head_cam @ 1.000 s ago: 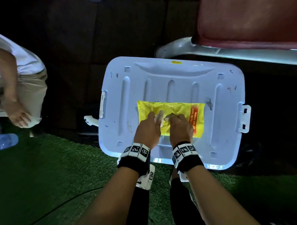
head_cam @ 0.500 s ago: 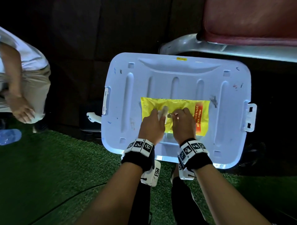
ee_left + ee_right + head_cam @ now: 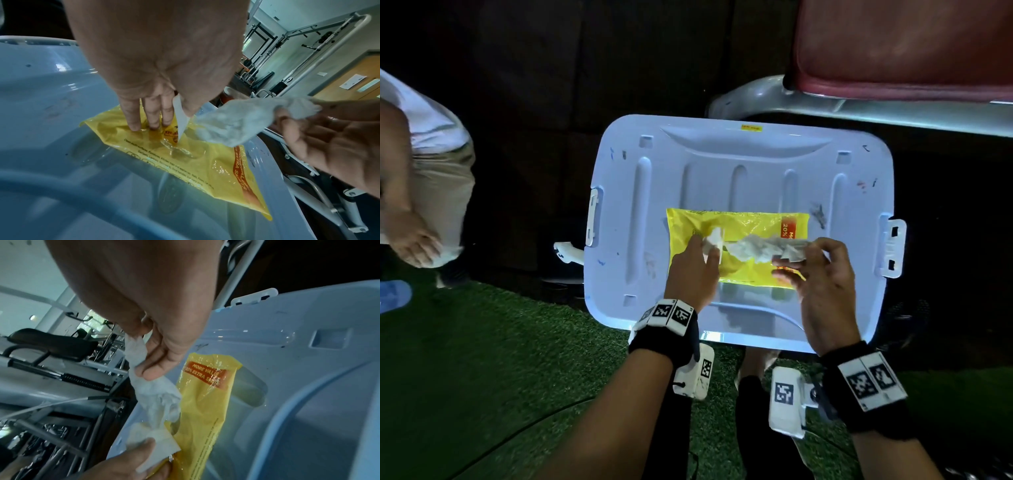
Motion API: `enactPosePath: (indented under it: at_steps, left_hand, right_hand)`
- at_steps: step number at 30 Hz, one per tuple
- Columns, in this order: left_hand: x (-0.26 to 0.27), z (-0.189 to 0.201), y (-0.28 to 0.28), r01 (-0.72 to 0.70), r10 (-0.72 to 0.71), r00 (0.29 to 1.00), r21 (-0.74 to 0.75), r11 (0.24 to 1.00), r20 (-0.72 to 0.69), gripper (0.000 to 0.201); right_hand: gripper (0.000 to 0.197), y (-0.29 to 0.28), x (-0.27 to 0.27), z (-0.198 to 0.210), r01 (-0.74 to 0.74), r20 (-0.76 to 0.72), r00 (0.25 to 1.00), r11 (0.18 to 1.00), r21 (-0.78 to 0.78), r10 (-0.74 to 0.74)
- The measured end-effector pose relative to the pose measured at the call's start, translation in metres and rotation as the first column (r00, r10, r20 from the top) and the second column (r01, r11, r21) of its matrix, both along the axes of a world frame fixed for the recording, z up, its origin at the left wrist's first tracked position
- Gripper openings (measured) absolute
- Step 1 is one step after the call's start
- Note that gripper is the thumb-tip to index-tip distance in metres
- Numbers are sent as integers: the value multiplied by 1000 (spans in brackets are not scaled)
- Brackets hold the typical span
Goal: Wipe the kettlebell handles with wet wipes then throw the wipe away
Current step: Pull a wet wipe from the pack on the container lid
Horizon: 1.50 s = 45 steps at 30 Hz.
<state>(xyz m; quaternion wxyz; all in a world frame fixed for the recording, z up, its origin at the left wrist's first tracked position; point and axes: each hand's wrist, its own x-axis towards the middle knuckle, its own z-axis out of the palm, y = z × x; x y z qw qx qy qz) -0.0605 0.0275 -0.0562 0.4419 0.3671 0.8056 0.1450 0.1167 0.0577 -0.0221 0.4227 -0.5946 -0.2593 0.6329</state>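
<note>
A yellow wet wipe pack (image 3: 743, 274) (image 3: 195, 165) (image 3: 205, 402) lies flat on a pale blue bin lid (image 3: 722, 171). My left hand (image 3: 710, 246) presses straight fingers on the pack's left part and pinches its white flap (image 3: 180, 116) (image 3: 152, 449) with the thumb. My right hand (image 3: 801, 257) pinches a crumpled white wipe (image 3: 756, 248) (image 3: 230, 126) (image 3: 158, 395). The wipe stretches from the pack's opening out to the right, above the pack. No kettlebell is in view.
Another person (image 3: 421, 192) stands at the left, beside a blue object (image 3: 393, 296) on the green turf (image 3: 482, 377). A red padded bench (image 3: 904, 48) on a metal frame (image 3: 859, 109) sits behind the lid. Gym machines (image 3: 308, 40) show in the wrist views.
My right hand has moved right and drawn the wipe out of the pack. My left hand has stayed on the pack, holding the flap back.
</note>
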Motion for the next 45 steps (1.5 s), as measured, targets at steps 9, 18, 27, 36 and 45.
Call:
enactPosePath:
  at_steps: [9,18,27,36,45]
  left_hand:
    - [7,-6,-1,67,-63,995,44,997,-80,17]
    - [21,-16,-2,486,-475,870,66,872,-130,53]
    - [39,-31,-3,678,-711,607,-237,696,-355,83]
    - [70,18,-18,596,-501,751,117,794,-430,63]
    - [210,37,-94,850,-896,444,312,424,7,35]
  right_hand:
    - [28,-7,0,-60,-268,717,691,953,137,91]
    - [34,-6,6,-81,-369,843,510,928,38,169]
    - [24,-3,40,-66,-18,646,763,1000,-18,26]
    - [27,-67,73,-18,503,162,855,863,-36,-492]
    - [24,-238,189,13,738,406,581,667,104,-706]
